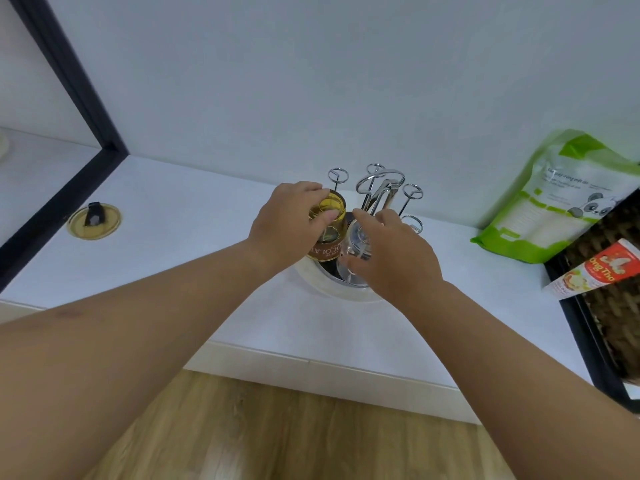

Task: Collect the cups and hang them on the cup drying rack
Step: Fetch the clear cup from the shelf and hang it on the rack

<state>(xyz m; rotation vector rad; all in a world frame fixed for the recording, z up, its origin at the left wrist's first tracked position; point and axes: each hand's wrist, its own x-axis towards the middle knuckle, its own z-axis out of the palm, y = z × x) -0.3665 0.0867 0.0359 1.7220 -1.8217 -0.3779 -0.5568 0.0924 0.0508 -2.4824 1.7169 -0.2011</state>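
A chrome cup drying rack with looped prongs stands on a round white base against the back wall. My left hand grips an upside-down amber glass cup with brown lettering, set on the rack's left side. My right hand is closed around an inverted clear glass cup just beside the amber one, low on the rack. Several prongs behind the hands are bare.
A white counter carries a yellow lid with a dark tab at the left. A green-and-white pouch leans on the wall at right. A dark wicker tray holds a red-and-white carton. Wooden floor lies below.
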